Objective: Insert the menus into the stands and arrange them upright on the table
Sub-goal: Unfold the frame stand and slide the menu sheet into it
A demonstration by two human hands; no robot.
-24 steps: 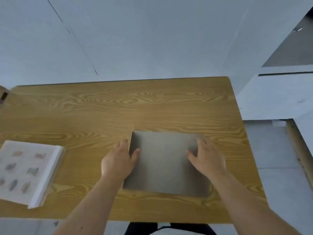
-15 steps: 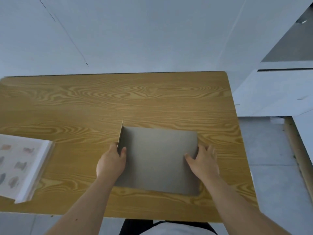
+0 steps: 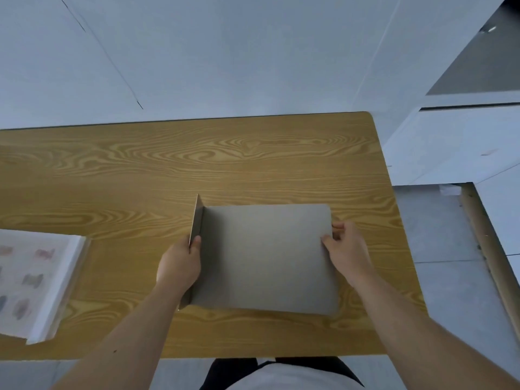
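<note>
On the wooden table (image 3: 253, 164) one grey stand (image 3: 264, 257) lies flat near the front edge, its short flap raised at the 9 o'clock side. The left hand (image 3: 178, 267) pinches that flap; the right hand (image 3: 347, 251) grips the 3 o'clock edge. At 9 o'clock, well apart, lies one white menu (image 3: 31, 282) in a clear holder, its pictures blurred, no writing readable.

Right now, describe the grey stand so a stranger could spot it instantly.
On the wooden table, look near the front edge, right of centre. The grey stand lies there between the left hand and right hand. Unlike the white picture menu at the left, it is plain, with one upturned flap.
</note>
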